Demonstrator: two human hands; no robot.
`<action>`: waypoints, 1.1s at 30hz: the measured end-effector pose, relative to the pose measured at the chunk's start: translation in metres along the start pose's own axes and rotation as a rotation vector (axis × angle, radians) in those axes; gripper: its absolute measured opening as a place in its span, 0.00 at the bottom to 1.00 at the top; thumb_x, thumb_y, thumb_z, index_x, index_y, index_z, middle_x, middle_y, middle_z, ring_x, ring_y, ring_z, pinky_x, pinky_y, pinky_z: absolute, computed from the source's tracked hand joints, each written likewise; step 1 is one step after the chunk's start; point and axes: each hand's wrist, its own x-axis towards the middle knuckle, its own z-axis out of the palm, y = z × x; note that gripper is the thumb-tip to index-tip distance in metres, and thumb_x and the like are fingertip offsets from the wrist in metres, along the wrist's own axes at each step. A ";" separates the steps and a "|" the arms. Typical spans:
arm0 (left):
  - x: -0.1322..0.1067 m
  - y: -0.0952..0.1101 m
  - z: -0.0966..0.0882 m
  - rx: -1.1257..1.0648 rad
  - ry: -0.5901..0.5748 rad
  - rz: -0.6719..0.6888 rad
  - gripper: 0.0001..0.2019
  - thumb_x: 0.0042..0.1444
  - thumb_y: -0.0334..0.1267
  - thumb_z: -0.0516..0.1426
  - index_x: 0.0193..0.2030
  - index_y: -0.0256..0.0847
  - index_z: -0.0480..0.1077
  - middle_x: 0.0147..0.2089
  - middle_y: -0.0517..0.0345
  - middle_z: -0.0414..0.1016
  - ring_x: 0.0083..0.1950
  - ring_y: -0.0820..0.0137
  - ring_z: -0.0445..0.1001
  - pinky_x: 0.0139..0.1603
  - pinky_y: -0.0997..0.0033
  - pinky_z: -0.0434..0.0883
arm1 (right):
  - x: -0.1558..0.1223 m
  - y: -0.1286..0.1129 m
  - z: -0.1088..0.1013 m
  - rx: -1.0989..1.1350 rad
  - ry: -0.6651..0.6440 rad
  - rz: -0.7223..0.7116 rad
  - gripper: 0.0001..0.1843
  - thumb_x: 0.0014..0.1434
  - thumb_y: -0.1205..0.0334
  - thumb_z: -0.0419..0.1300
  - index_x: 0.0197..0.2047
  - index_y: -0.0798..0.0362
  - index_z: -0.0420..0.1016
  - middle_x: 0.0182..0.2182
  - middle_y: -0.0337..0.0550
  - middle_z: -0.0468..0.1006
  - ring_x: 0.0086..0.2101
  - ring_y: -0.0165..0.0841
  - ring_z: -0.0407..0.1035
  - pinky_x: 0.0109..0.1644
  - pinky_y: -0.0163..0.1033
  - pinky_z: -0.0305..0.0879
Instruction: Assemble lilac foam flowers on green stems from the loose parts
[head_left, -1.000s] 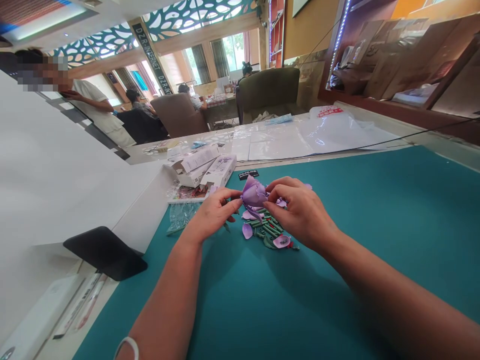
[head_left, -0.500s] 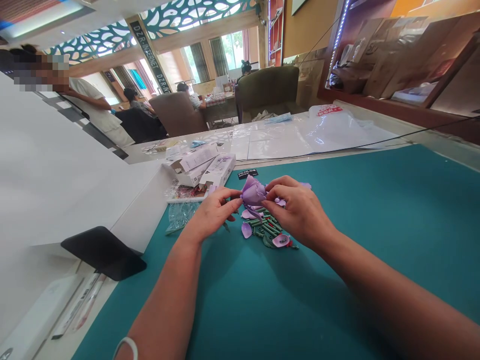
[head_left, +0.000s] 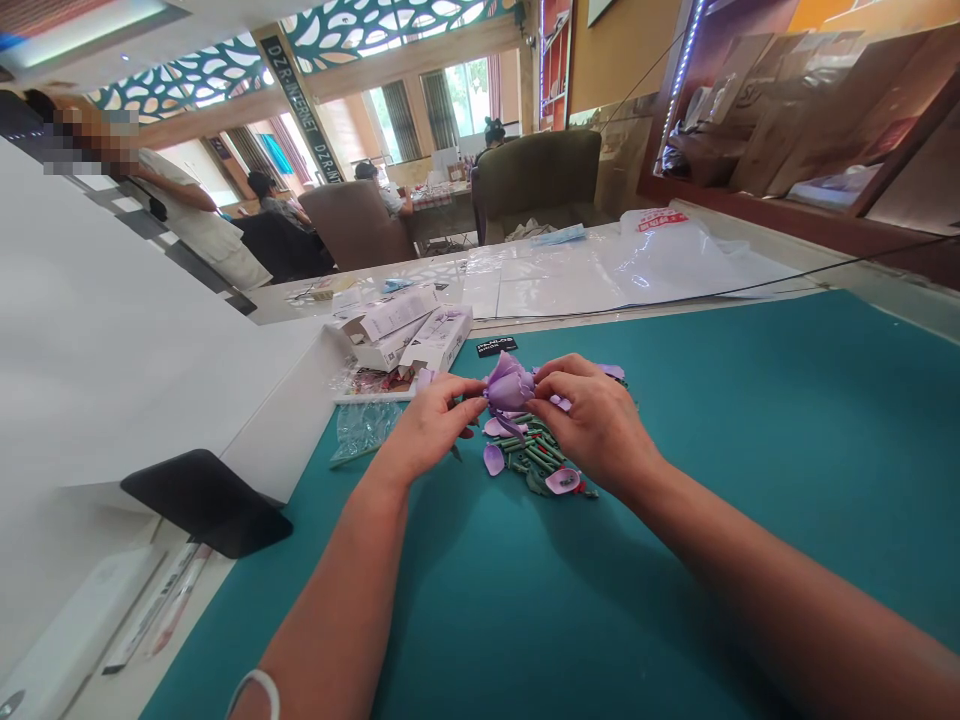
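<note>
A purple toy flower (head_left: 510, 384) with layered petals is held above the mat between both hands. My left hand (head_left: 431, 422) pinches its left end with thumb and fingertips. On the other side, the thumb and forefinger of my right hand (head_left: 596, 415) grip the petals. Beneath the flower lies a pile of dark green stem pieces (head_left: 536, 455). Loose lilac petals lie around it, one petal (head_left: 493, 460) at the left and another petal (head_left: 562, 481) holding tiny dark bits. More lilac pieces (head_left: 613, 372) show behind my right hand.
Opened white boxes (head_left: 439, 340) stand at the back left beside a clear plastic bag (head_left: 366, 432). A black card (head_left: 496, 346) lies behind the flower. At the left stands a dark tablet-like panel (head_left: 206, 503). A green mat (head_left: 750, 430) covers the table; several people sit or stand beyond it.
Both hands keep their hold on the flower, which has shifted very slightly to the right. The view has moved a little; the loose pieces lie as before.
</note>
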 end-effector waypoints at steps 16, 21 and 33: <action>0.001 0.001 0.004 0.007 0.015 -0.025 0.18 0.56 0.45 0.55 0.50 0.38 0.73 0.48 0.51 0.71 0.38 0.69 0.74 0.37 0.67 0.76 | -0.001 0.000 0.004 0.004 0.011 0.031 0.07 0.54 0.70 0.62 0.26 0.52 0.75 0.35 0.44 0.76 0.34 0.34 0.71 0.38 0.40 0.66; 0.002 -0.001 0.004 -0.006 0.022 -0.016 0.17 0.56 0.46 0.56 0.48 0.39 0.73 0.48 0.52 0.70 0.39 0.69 0.74 0.36 0.68 0.76 | 0.000 0.001 0.004 0.033 0.009 0.053 0.07 0.55 0.69 0.62 0.26 0.52 0.75 0.36 0.44 0.76 0.35 0.34 0.72 0.38 0.40 0.67; 0.000 0.002 -0.007 -0.079 -0.074 -0.015 0.24 0.52 0.51 0.59 0.51 0.37 0.71 0.51 0.49 0.69 0.42 0.65 0.73 0.38 0.64 0.76 | 0.005 -0.008 -0.008 0.161 -0.029 0.085 0.05 0.56 0.67 0.62 0.29 0.51 0.77 0.36 0.42 0.78 0.35 0.34 0.72 0.37 0.40 0.66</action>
